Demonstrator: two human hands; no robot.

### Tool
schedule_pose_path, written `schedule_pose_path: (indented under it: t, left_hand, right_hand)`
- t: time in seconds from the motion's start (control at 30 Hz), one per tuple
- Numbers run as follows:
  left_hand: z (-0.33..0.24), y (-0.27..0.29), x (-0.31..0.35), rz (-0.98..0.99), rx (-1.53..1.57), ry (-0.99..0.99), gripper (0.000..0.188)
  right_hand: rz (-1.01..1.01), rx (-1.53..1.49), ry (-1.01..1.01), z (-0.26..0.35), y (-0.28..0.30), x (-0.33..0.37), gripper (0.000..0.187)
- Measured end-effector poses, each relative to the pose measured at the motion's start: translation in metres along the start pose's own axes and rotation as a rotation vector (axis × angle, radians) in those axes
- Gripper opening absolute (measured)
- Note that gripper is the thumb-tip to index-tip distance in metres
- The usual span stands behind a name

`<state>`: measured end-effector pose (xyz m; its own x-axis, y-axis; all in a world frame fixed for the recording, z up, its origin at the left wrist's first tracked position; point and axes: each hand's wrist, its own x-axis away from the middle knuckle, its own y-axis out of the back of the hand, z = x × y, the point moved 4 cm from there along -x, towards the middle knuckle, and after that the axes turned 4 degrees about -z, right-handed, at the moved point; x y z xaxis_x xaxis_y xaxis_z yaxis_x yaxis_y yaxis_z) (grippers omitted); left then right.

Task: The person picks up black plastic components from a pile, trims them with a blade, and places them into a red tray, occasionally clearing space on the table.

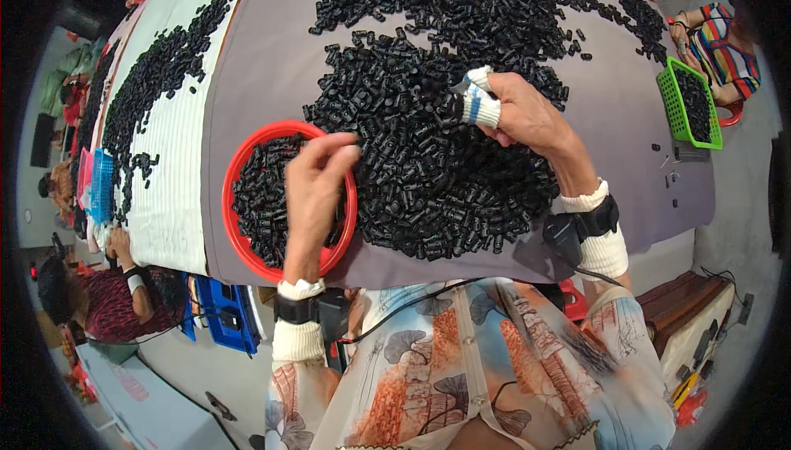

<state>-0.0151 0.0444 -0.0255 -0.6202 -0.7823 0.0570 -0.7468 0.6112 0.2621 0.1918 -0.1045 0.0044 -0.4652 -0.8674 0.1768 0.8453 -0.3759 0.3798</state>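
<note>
So, closest in: patterned shirt (461, 351), white knit cuffs (298, 341), and two hands well apart from each other. The left hand (317, 186) is over the red basin (227, 203), thumb and fingertip close together; can't tell if anything's pinched there. The right hand (519, 112) is over the big heap, fingers bunched, with white-and-blue finger covers (482, 108) on. Something greyish pokes out at the tips, but I can't make out whether it's gripping a part.

The small black parts (437, 170) are everywhere: piled loose right in front, plus a load inside the basin. If you're handling these, I'd take one at a time off the near edge of the heap, use a light fingertip grip, and let go low inside the rim so nothing bounces out. Finger covers probably dull your feel, so watch the tips.

The worktop (264, 54) has a smooth greyish cover, with more parts strewn toward the far side. Left of it is a white ribbed surface (169, 186) with its own trail. Off right, someone in a striped top (725, 50) sits by a green basket (674, 108). Grey floor beyond, more people far left.
</note>
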Motion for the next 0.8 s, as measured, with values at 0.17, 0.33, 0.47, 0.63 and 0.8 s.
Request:
schedule_pose_path:
  t: [0.17, 0.33, 0.47, 0.63, 0.8]
  left_hand:
    - [0.001, -0.062, -0.017, 0.17, -0.396, -0.266, 0.021]
    - [0.009, -0.088, -0.026, 0.126, -0.684, -0.494, 0.019]
    - [0.007, -0.092, -0.026, 0.119, -0.727, -0.53, 0.015]
    - [0.011, -0.078, -0.032, 0.228, -0.308, -0.225, 0.018]
    - [-0.011, -0.047, -0.02, 0.232, 0.462, 0.145, 0.017]
  right_hand:
    - [-0.017, -0.014, -0.004, -0.009, 0.007, 0.005, 0.011]
    - [-0.002, -0.03, -0.011, -0.016, 0.008, 0.01, 0.012]
    - [0.016, -0.103, -0.046, -0.024, 0.001, 0.009, 0.012]
    - [0.051, -0.164, -0.041, -0.022, -0.005, 0.007, 0.016]
    - [0.018, -0.174, 0.009, -0.001, -0.017, -0.003, 0.012]
